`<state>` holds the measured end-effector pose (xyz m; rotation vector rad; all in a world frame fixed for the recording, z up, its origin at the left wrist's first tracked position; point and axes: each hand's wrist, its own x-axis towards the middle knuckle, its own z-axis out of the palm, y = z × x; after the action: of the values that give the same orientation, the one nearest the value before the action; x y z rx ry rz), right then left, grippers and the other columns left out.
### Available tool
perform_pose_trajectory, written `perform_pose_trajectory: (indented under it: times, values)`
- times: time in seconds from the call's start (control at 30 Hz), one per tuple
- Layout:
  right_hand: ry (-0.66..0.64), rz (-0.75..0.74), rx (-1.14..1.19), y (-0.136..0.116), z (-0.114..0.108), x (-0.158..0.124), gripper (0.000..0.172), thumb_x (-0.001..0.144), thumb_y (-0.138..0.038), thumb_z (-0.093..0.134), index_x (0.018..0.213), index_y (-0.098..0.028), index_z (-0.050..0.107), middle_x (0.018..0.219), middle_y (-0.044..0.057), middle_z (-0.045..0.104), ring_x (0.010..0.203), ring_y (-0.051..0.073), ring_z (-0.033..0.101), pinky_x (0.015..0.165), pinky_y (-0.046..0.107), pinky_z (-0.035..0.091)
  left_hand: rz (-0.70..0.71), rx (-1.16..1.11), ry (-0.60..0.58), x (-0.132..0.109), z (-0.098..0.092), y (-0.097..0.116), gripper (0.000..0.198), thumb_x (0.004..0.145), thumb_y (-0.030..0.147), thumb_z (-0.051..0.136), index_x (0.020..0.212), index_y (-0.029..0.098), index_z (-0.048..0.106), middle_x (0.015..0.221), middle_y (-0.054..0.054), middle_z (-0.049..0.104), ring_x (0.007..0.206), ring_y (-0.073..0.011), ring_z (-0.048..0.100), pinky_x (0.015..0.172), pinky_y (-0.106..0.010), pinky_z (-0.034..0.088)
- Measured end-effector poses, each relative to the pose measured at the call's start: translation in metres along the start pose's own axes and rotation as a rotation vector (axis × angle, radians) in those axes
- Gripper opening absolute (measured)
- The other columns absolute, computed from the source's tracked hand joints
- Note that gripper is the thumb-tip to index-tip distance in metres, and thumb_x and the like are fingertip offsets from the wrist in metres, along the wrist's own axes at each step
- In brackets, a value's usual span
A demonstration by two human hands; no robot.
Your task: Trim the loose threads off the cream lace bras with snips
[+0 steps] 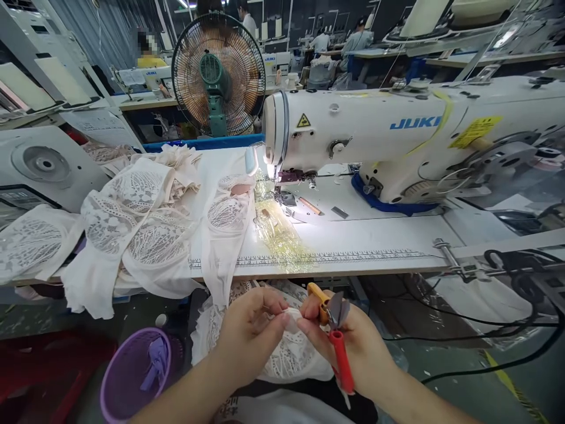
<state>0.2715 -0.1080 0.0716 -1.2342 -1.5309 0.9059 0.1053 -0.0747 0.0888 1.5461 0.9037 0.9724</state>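
White lace fabric [291, 356] lies over the lap, with one edge raised between both hands. My left hand [253, 330] pinches that edge between thumb and fingertips. Close beside it, my right hand [348, 335] pinches the same edge and also carries small tools in the palm: a yellow-handled pair of snips [324, 300] with dark blades, and a red-handled tool [342, 359] pointing down. The fingertips of the two hands nearly meet. Another white lace piece [225, 227] hangs over the table's front edge, just beyond my left hand.
A white sewing machine [353, 123] stands on the table [375, 241], yellowish clear film [280, 227] near its needle. Lace garments [145, 229] are piled left. Below are a purple bin [132, 371] and a red stool [48, 365]. Behind stand a fan [216, 76] and several people.
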Motion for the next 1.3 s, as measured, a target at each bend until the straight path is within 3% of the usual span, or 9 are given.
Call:
perform_pose_trajectory:
  times: [0.13, 0.33, 0.5, 0.63, 0.8, 0.93, 1.1, 1.2, 1.3]
  values:
    - [0.023, -0.022, -0.033, -0.004, 0.000, 0.001, 0.015, 0.082, -0.027, 0.059, 0.072, -0.020, 0.051, 0.066, -0.001, 0.050, 0.058, 0.014, 0.047, 0.050, 0.025, 0.042, -0.061, -0.081, -0.003, -0.002, 0.001, -0.001, 0.012, 0.079, 0.019, 0.058, 0.068, 0.018, 0.052, 0.074, -0.003, 0.059, 0.071, -0.0157, 0.056, 0.067, -0.027, 0.045]
    - [0.000, -0.023, 0.002, -0.013, -0.001, 0.003, 0.019, 0.080, -0.029, 0.063, 0.070, -0.020, 0.050, 0.064, -0.004, 0.046, 0.054, 0.011, 0.042, 0.047, 0.022, 0.038, -0.140, -0.028, -0.053, -0.001, -0.001, -0.002, 0.012, 0.078, 0.026, 0.062, 0.084, 0.018, 0.059, 0.078, -0.004, 0.060, 0.071, -0.0166, 0.055, 0.065, -0.028, 0.044]
    - [-0.024, 0.028, -0.031, -0.012, -0.003, 0.003, 0.026, 0.080, -0.034, 0.062, 0.066, -0.020, 0.045, 0.061, -0.004, 0.045, 0.052, 0.011, 0.041, 0.046, 0.023, 0.037, -0.109, -0.068, -0.095, 0.002, 0.002, -0.001, 0.013, 0.080, 0.027, 0.060, 0.071, 0.017, 0.059, 0.068, -0.002, 0.055, 0.065, -0.0147, 0.050, 0.061, -0.027, 0.040]
    - [-0.111, 0.045, -0.086, -0.004, -0.005, 0.001, 0.018, 0.079, -0.031, 0.059, 0.071, -0.020, 0.047, 0.068, -0.001, 0.054, 0.060, 0.014, 0.050, 0.053, 0.025, 0.043, -0.058, -0.100, 0.015, 0.002, 0.001, -0.006, 0.012, 0.078, 0.024, 0.060, 0.068, 0.017, 0.058, 0.067, -0.001, 0.052, 0.066, -0.0143, 0.048, 0.063, -0.026, 0.040]
    - [-0.212, 0.140, -0.141, 0.009, -0.007, -0.010, 0.012, 0.075, -0.026, 0.056, 0.072, -0.020, 0.047, 0.071, 0.000, 0.052, 0.058, 0.013, 0.044, 0.050, 0.023, 0.040, -0.055, -0.097, 0.191, 0.001, -0.010, -0.009, 0.011, 0.076, 0.023, 0.062, 0.068, 0.018, 0.057, 0.067, 0.001, 0.052, 0.061, -0.0126, 0.047, 0.056, -0.023, 0.039]
    - [-0.188, 0.135, -0.180, 0.012, -0.010, -0.016, 0.008, 0.074, -0.022, 0.052, 0.069, -0.020, 0.047, 0.065, -0.001, 0.050, 0.055, 0.013, 0.042, 0.048, 0.023, 0.037, -0.019, -0.081, 0.322, -0.002, -0.015, -0.006, 0.008, 0.076, 0.019, 0.062, 0.068, 0.019, 0.059, 0.067, 0.002, 0.052, 0.060, -0.0112, 0.046, 0.057, -0.022, 0.038]
    - [-0.208, 0.106, -0.183, 0.010, -0.012, -0.017, 0.007, 0.069, -0.018, 0.057, 0.068, -0.021, 0.050, 0.067, -0.001, 0.055, 0.059, 0.015, 0.050, 0.051, 0.023, 0.041, -0.012, -0.051, 0.529, -0.006, -0.017, 0.004, 0.006, 0.076, 0.016, 0.061, 0.072, 0.020, 0.061, 0.076, 0.001, 0.057, 0.071, -0.0128, 0.051, 0.064, -0.022, 0.041]
    - [-0.236, 0.065, -0.223, 0.006, -0.019, -0.012, 0.009, 0.071, -0.020, 0.058, 0.068, -0.021, 0.050, 0.070, 0.000, 0.058, 0.059, 0.014, 0.053, 0.051, 0.022, 0.041, -0.037, -0.089, 0.515, -0.007, -0.021, 0.011, 0.004, 0.076, 0.019, 0.062, 0.073, 0.020, 0.060, 0.079, -0.001, 0.061, 0.074, -0.0158, 0.056, 0.062, -0.024, 0.043]
    - [-0.187, 0.089, -0.408, 0.004, -0.042, 0.005, 0.018, 0.076, -0.028, 0.057, 0.064, -0.021, 0.046, 0.069, 0.001, 0.057, 0.057, 0.014, 0.052, 0.049, 0.022, 0.040, -0.024, -0.121, 0.480, -0.007, -0.026, 0.018, 0.007, 0.077, 0.020, 0.061, 0.071, 0.020, 0.059, 0.074, -0.002, 0.065, 0.072, -0.0170, 0.059, 0.060, -0.025, 0.044]
